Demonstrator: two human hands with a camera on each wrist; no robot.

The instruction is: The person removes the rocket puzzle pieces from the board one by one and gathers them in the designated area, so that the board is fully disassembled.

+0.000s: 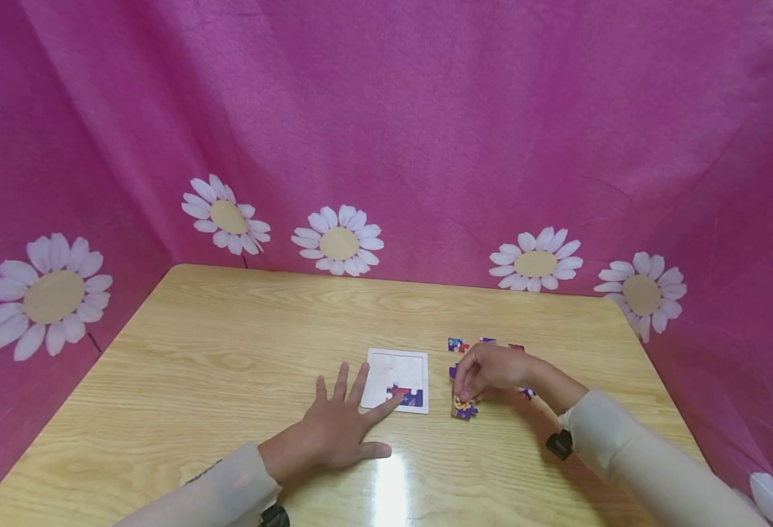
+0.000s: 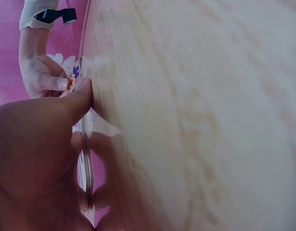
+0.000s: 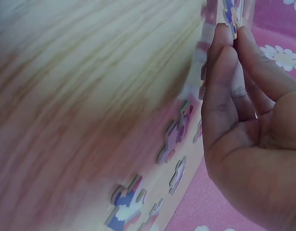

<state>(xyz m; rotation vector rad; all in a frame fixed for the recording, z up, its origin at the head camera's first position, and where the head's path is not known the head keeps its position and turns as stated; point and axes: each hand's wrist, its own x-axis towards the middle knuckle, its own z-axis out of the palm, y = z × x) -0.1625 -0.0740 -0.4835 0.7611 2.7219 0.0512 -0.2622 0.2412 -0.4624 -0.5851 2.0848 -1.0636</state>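
Between thumb and fingertips, my right hand (image 1: 494, 367) pinches a purple and yellow jigsaw piece (image 1: 465, 412), right of the puzzle tray. The right wrist view has this jigsaw piece (image 3: 229, 15) on edge at the fingertips. My left hand (image 1: 337, 433) lies spread on the table with straight fingers. Its index fingertip presses on purple and red jigsaw pieces (image 1: 415, 398) set in the lower right corner of the square white puzzle tray (image 1: 424, 373). The rest of the tray's inside shows white.
Several loose jigsaw pieces lie on the table around and beyond my right hand, among them a blue and red piece (image 1: 455, 344) and a blue and white piece (image 3: 126, 207). A pink curtain (image 1: 426, 146) with daisies hangs behind the wooden table (image 1: 241, 329).
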